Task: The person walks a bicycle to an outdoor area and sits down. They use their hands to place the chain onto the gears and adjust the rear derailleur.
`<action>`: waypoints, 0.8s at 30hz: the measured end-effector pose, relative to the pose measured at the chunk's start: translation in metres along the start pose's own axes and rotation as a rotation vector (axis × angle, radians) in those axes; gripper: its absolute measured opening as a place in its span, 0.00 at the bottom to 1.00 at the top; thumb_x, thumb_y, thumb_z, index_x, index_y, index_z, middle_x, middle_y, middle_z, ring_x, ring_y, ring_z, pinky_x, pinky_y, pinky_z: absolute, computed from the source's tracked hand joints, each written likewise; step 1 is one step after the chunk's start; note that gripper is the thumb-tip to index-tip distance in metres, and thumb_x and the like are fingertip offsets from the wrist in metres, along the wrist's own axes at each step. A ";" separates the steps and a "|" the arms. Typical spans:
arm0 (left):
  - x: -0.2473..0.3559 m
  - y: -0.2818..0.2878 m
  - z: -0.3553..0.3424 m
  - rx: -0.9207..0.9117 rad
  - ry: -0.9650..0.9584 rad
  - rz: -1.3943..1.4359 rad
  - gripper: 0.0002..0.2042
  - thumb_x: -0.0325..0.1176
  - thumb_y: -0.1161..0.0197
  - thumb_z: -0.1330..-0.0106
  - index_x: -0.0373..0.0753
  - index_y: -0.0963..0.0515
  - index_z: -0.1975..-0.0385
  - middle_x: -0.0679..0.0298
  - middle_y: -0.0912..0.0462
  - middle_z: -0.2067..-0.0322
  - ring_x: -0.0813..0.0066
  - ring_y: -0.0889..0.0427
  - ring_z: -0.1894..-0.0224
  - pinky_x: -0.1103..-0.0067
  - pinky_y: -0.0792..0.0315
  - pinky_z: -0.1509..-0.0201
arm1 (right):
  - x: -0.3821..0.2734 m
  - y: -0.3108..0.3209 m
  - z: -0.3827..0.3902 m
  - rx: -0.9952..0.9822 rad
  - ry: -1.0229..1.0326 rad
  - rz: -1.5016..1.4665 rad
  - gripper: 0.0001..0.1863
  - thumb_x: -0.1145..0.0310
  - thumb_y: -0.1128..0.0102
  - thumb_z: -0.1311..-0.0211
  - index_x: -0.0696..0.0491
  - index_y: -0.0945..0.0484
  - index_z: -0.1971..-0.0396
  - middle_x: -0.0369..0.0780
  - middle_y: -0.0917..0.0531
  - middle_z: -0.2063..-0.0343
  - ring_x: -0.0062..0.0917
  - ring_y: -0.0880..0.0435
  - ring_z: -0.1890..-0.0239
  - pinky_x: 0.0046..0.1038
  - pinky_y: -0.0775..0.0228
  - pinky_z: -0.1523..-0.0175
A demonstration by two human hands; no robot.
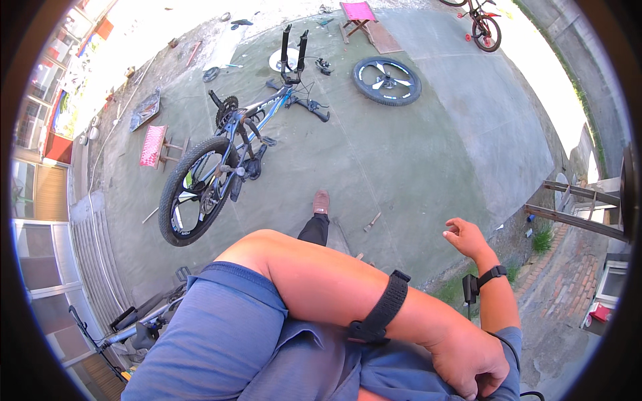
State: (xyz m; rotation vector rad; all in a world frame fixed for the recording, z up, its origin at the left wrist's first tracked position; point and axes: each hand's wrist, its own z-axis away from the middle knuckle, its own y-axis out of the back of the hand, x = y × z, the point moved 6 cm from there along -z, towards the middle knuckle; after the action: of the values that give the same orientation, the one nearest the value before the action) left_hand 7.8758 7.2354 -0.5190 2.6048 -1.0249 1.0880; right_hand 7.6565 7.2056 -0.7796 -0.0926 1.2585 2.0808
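My left arm crosses my body toward the right, a black strap around its forearm. My left hand (470,361) is closed beside my right sleeve, close to a thin black cable (509,351); its fingers curl downward, hiding whatever may be in them. My right hand (467,238) is raised over the ground, fingers loosely bent and apart, holding nothing. A black wrist strap (493,274) with a small black device (471,289) is on that wrist. Ahead to the left is a blue and black bicycle (257,117) with its rear wheel (198,192) on and its fork bare.
A detached bicycle wheel (386,81) lies flat beyond. Pink folding stools (359,12) (154,146) stand around. A brush (372,222) lies near my shoe (321,202). Another bicycle (144,331) is at lower left, a small one (485,30) far right. A wooden ladder (582,194) juts in.
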 end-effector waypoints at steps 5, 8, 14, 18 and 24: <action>0.027 0.081 0.003 -0.054 -0.062 0.036 0.13 0.34 0.34 0.38 0.34 0.23 0.58 0.55 0.18 0.65 0.65 0.21 0.60 0.70 0.27 0.55 | -0.011 0.070 -0.069 0.042 -0.081 -0.078 0.20 0.62 0.34 0.43 0.56 0.22 0.52 0.43 0.14 0.65 0.30 0.16 0.63 0.30 0.24 0.56; 0.052 0.134 0.001 -0.103 -0.062 0.159 0.13 0.35 0.32 0.38 0.33 0.22 0.60 0.58 0.19 0.66 0.70 0.22 0.62 0.72 0.28 0.56 | -0.008 0.104 -0.109 0.063 -0.120 -0.110 0.20 0.63 0.33 0.43 0.56 0.22 0.52 0.43 0.15 0.64 0.28 0.16 0.62 0.29 0.24 0.56; 0.119 0.241 -0.025 -0.284 -0.025 0.191 0.15 0.41 0.32 0.36 0.33 0.20 0.62 0.59 0.19 0.68 0.71 0.23 0.63 0.75 0.28 0.58 | -0.027 0.165 -0.180 -0.019 -0.055 -0.109 0.19 0.66 0.35 0.40 0.59 0.24 0.51 0.42 0.15 0.65 0.24 0.17 0.62 0.27 0.25 0.56; 0.163 0.307 -0.040 -0.327 -0.010 0.118 0.15 0.40 0.33 0.36 0.33 0.21 0.61 0.59 0.18 0.66 0.71 0.22 0.62 0.74 0.28 0.57 | -0.008 0.203 -0.227 -0.087 -0.106 -0.179 0.20 0.63 0.34 0.42 0.57 0.22 0.52 0.43 0.14 0.63 0.28 0.16 0.60 0.29 0.24 0.54; 0.178 0.425 -0.063 -0.290 0.017 -0.030 0.14 0.37 0.36 0.36 0.32 0.22 0.58 0.58 0.18 0.64 0.70 0.20 0.60 0.74 0.27 0.55 | -0.060 0.259 -0.343 -0.128 0.080 -0.094 0.20 0.64 0.35 0.41 0.57 0.22 0.51 0.43 0.14 0.62 0.28 0.15 0.60 0.29 0.23 0.54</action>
State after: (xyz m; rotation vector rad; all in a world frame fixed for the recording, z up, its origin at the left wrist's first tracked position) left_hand 7.6583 6.8398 -0.4072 2.3687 -1.0480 0.8795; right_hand 7.4531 6.8238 -0.7417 -0.2896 1.1443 2.0917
